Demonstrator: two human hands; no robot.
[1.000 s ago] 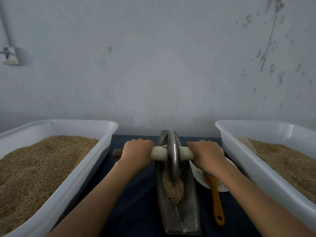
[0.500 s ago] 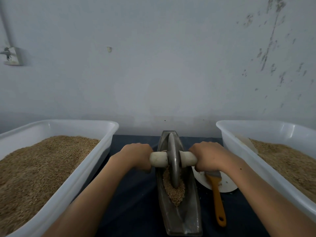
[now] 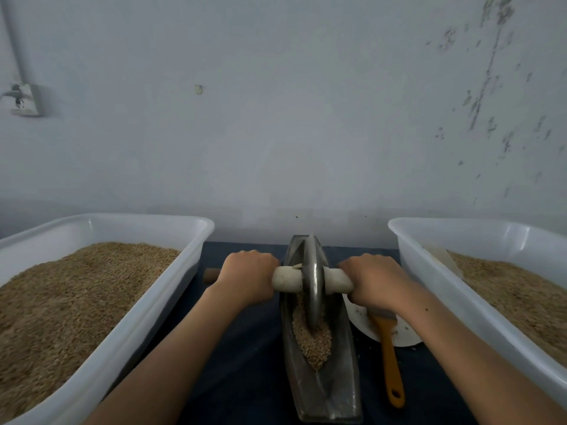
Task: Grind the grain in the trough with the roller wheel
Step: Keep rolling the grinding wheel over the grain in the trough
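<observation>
Both hands grip the wheel's axle handle at lower centre: left hand and right hand curled round it either side of the roller wheel. Flanking tubs fill the lower corners. The trough runs down the centre, grain heaped below the wheel. Uneven pressure could tip the wheel sideways, spilling kernels over the rim.

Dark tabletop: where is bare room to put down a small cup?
The widest bare patch of the dark blue tabletop lies between the left white plastic tub and the grey metal trough, under the left forearm. Right of the trough it is crowded: the white plate and the orange-handled brush.
</observation>
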